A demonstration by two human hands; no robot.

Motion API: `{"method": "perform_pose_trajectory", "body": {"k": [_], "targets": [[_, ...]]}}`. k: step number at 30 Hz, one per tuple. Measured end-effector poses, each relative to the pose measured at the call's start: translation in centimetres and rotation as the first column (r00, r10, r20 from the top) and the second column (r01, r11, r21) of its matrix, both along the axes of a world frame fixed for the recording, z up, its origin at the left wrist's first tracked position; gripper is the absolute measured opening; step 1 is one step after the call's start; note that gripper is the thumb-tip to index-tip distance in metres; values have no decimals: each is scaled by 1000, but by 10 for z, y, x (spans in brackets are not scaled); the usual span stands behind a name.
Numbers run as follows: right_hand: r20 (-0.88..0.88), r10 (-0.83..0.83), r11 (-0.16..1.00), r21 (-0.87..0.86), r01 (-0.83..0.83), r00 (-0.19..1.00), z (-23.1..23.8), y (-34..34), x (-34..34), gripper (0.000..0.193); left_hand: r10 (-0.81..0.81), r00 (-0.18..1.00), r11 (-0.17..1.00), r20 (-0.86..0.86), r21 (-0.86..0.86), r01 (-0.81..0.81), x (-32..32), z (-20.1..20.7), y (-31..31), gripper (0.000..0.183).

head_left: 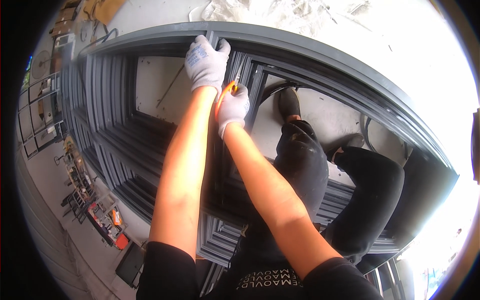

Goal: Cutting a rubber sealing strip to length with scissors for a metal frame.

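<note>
My left hand [204, 62], in a pale knit glove, is closed over the dark grey crossbar [214, 38] of a large metal frame, just inside its far rim [290, 40]. Its thumb and fingers lie on either side of the bar; their undersides are hidden. Just below and to the right, my gloved right hand [234, 107] grips scissors with orange handles [222, 100]. The blades [239, 75] point away from me, over the stacked dark profiles. Whether they touch anything does not show clearly.
More dark grey frames [107, 95] are stacked at the left. My shoes [289, 103] are on the pale floor inside a frame opening, near black cord or strip [367, 132]. Crumpled clear plastic [270, 12] lies beyond. Tools and a red box [121, 241] stand at lower left.
</note>
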State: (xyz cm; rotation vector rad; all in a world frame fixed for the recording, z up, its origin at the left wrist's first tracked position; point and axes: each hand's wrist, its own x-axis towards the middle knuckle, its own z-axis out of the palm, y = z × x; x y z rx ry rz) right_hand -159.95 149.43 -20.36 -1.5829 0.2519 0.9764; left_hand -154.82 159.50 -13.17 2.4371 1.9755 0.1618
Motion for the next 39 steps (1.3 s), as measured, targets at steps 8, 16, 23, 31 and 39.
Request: {"method": "perform_pose_trajectory", "body": {"k": [8, 16, 23, 31, 39], "targets": [[-105, 23, 1000, -3, -24, 994, 12, -1, 16, 41, -83, 991, 994, -108, -73, 76, -11, -3, 2, 50], [-193, 69, 997, 51, -60, 979, 7, -3, 12, 46, -60, 992, 985, -113, -170, 40, -6, 13, 8, 62], [-86, 24, 1000, 0, -24, 996, 13, -4, 12, 44, -38, 997, 988, -66, -152, 28, 0, 9, 9, 58], [-57, 199, 951, -229, -207, 978, 58, -46, -20, 53, -55, 990, 975, 131, -206, 82, -41, 3, -19, 75], [-301, -29, 998, -63, 10, 953, 44, -71, -43, 51, 128, 913, 930, 387, -367, 25, -111, 14, -97, 78]]}}
